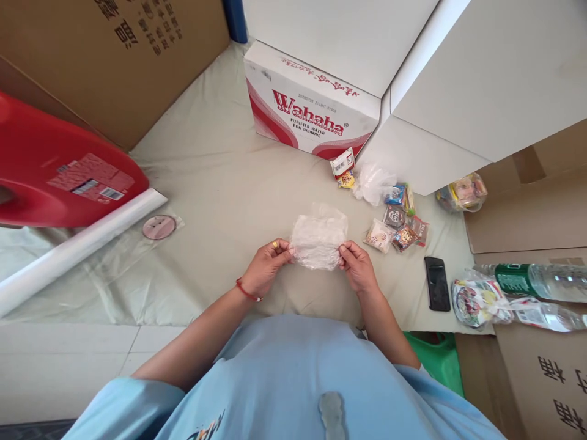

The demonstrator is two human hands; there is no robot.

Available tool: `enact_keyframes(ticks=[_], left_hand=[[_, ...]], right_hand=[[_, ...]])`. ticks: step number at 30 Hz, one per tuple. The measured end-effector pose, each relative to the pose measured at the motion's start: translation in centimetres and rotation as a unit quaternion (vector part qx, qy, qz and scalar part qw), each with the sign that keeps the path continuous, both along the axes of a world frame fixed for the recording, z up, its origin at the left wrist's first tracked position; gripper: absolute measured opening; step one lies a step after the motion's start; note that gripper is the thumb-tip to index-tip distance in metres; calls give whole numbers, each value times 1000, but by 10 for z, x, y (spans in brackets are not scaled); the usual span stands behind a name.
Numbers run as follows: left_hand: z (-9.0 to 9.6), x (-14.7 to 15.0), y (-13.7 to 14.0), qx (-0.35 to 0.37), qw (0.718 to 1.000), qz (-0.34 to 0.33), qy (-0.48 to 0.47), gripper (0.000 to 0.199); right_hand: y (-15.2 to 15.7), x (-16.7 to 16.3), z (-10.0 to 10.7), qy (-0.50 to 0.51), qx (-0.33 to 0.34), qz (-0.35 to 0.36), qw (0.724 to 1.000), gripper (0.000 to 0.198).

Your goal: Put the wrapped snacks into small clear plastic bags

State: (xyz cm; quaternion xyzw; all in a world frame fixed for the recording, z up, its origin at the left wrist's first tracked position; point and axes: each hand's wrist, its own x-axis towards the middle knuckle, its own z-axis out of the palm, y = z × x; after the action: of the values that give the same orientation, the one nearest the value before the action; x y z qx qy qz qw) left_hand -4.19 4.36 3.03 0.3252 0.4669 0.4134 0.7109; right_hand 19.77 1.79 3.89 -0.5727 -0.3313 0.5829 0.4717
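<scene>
A: Grip?
B: L hand (266, 267) and R hand (360, 269) each pinch one side of bag (320, 235), fingers closed.
A: It lies where?
B: Betw. both, mostly fwd; long axis unclear. Packets (405, 238) are to R, nearer R hand.

White-red carton (314, 116): "Wahaha" with ® sign, below "PURIFIED WATER FOR DRINKING"; above, digit row, too small for sure reading. Brown box (92, 67): Chinese characters, upside down. Red jug (68, 159): barcode label.

The plastic (320, 235) is translucent white. The carton (312, 110) is white with red curves, the shirt (284, 379) blue, its cut-off logo (207, 429) apparently multicoloured.
</scene>
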Motion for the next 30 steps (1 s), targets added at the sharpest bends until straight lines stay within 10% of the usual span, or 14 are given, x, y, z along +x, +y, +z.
enact_keyframes(ticks=[9,18,30], left_hand=[[4,6,-13,129,989,-25,74,34],[7,10,-18,254,943,-56,209,24],[1,5,-10,116,985,4,124,51]], right_hand=[[-2,2,2,-149,60,-25,987,38],[2,-32,27,163,-2,42,986,93],[2,-16,5,117,-23,-23,993,35]])
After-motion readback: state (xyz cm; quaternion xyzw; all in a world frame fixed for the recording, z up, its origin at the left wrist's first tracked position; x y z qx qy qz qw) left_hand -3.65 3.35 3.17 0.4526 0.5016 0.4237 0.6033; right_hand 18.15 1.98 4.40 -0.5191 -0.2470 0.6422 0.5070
